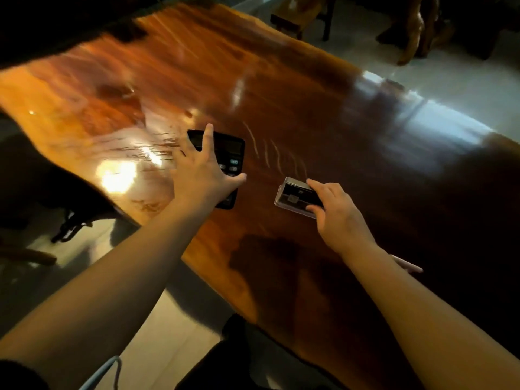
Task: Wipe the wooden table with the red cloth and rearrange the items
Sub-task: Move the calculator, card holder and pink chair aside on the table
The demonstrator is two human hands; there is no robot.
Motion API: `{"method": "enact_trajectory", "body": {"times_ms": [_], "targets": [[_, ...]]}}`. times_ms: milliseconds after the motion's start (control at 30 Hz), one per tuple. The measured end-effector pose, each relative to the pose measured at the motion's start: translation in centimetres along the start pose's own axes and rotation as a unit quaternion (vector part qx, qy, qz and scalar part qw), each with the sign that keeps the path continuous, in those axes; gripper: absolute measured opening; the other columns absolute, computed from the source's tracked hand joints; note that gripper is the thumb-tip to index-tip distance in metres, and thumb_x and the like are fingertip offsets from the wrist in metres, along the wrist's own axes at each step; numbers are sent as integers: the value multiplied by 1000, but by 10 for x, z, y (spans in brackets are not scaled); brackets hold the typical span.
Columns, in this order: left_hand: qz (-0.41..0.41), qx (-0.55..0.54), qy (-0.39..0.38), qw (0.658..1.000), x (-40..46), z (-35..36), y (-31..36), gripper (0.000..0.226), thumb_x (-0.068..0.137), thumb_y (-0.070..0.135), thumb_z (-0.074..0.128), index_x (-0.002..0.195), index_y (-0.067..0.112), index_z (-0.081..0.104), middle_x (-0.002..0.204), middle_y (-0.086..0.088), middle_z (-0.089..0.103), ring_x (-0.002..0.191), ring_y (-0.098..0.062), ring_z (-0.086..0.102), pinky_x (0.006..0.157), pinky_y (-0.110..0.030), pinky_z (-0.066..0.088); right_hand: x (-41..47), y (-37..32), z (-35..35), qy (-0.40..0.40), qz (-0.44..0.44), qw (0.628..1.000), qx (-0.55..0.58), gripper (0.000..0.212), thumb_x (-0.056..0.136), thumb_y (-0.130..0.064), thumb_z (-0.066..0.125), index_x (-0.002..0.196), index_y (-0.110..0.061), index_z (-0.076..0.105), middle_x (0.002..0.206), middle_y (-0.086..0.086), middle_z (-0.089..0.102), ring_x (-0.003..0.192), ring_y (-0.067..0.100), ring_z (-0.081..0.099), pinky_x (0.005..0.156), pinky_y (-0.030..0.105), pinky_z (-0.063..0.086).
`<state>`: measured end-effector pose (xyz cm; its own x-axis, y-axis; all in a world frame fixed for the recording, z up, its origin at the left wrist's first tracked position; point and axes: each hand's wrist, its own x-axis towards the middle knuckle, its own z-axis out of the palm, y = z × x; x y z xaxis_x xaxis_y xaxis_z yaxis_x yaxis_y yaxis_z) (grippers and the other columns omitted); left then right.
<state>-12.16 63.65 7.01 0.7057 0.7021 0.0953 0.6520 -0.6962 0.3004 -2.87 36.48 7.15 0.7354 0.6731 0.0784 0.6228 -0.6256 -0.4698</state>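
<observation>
A glossy wooden table [295, 114] with a wavy edge runs across a pale tiled floor. Near its front edge a thin pale stick [408, 265] lies partly hidden under the right forearm. The right hand [342, 218] pinches a clear plastic case [295, 197] between fingers and thumb; something dark and flat sits inside. Beside it, the left hand [201, 173] rests with fingers spread wide on a black calculator [229, 153]. The red cloth is out of view

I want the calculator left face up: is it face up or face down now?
Face up: the calculator lies flat on the table, display and keys showing beside the left hand.
</observation>
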Motion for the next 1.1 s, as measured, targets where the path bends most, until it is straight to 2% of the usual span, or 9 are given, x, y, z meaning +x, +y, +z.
{"method": "enact_trajectory", "body": {"times_ms": [133,300,500,667,800,1100], "targets": [[-39,1,-17,999,15,6,-55,119,59,85,63,153,36,9,157,-23,20,133,-53,32,87,-67,47,39,-37,41,-38,-33,999,-3,57,97,-17,61,148,-28,39,131,-3,48,111,11,48,91,29,47],[-105,9,-50,993,23,28,-100,123,57,86,64,154,38,5,160,-21,15,137,-51,28,94,-65,44,73,-67,86,-90,-58,994,-1,54,97,-14,61,146,-26,43,132,2,48,115,21,51,94,39,51],[-154,33,-87,984,19,64,-127,127,54,87,66,154,38,5,162,-19,14,140,-47,28,96,-63,43,94,-77,132,-171,-71,983,-9,52,99,-13,57,146,-29,42,135,3,45,119,22,46,97,42,50],[-177,48,-85,979,12,87,-135,129,53,87,68,154,39,4,161,-22,18,140,-47,29,102,-62,39,99,-79,163,-222,-71,972,-11,57,97,-11,60,146,-31,41,137,4,43,119,23,44,97,43,49],[-186,33,-99,977,8,98,-139,131,54,88,69,155,39,0,163,-21,13,145,-47,20,106,-65,35,99,-79,178,-232,-84,969,-12,60,95,-9,64,145,-31,41,136,4,44,117,24,44,95,45,50],[-171,46,-102,979,5,98,-141,125,59,91,63,157,36,6,162,-20,16,143,-45,24,101,-63,40,96,-74,190,-231,-82,969,-17,54,100,-17,56,149,-31,37,142,3,41,120,24,45,94,46,51]]}}
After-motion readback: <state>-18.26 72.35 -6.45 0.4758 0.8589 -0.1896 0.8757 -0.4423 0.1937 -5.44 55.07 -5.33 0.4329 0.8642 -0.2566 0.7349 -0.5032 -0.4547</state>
